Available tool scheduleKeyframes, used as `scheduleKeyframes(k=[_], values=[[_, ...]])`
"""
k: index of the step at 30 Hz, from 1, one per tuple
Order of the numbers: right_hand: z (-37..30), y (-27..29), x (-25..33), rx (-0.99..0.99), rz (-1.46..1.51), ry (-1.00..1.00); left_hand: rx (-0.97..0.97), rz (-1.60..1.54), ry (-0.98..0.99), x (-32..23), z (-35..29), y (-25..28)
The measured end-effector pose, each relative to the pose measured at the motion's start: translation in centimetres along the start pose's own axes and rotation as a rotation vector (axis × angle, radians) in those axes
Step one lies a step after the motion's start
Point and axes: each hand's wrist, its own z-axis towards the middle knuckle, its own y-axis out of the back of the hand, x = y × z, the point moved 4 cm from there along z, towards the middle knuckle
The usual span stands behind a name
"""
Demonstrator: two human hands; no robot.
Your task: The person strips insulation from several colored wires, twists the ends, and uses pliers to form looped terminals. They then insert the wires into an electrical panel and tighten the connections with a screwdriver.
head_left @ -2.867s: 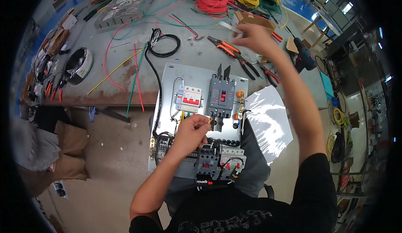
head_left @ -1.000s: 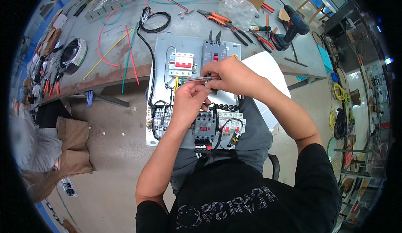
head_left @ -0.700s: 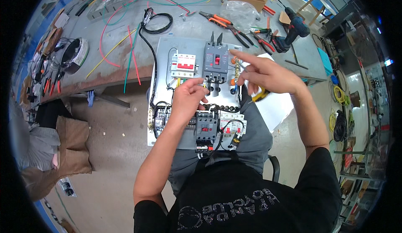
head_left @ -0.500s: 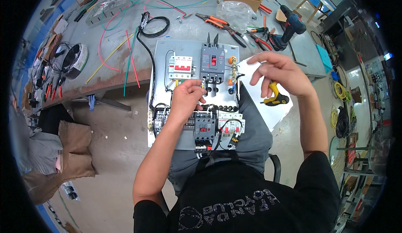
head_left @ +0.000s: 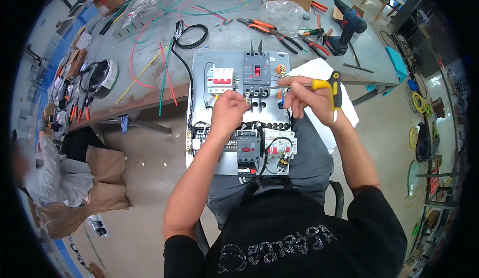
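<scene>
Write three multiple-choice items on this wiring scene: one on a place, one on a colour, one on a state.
1. Where does the grey panel rest?
A. on the floor
B. on the person's lap, its far edge on the workbench
C. on a wall

2. What colour is the handle of the screwdriver?
A. yellow and black
B. blue
C. white

3. What is the right hand doing?
A. lying flat on the bench
B. holding the screwdriver
C. gripping the cordless drill

Key: 1 B, the panel spans the knees and the bench edge. 2 A, a yellow handle with a black end shows beside the hand. 3 B, the fingers close on the tool, its shaft pointing toward the black breaker; the left hand touches the panel below.
</scene>
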Motion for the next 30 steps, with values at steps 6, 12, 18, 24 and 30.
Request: scheduleKeyframes(k=[6,12,18,24,30], values=[[5.5,-2.4,-0.6,0.005,-0.452,0.065,-0.059,0.143,-0.073,0.6,0.9,0.5],[8.6,-3.6,-0.3,0.074,-0.634,0.219,-0.062,0.181,-0.059,0.4,0.8,0.3],[8.5,-4.2,0.8,0.064,-0.761,0.320,-0.057,0.197,-0.052,0.5,0.9,0.3],[8.9,-4.6,0.5,0.101,-0.819,0.365,-0.082,0.226,-0.076,1.0,1.3,0.5],[9.0,-4.9,1.1,0.170,-0.871,0.470,-0.071,0.215,-0.044,-0.9,0.9,-0.3]])
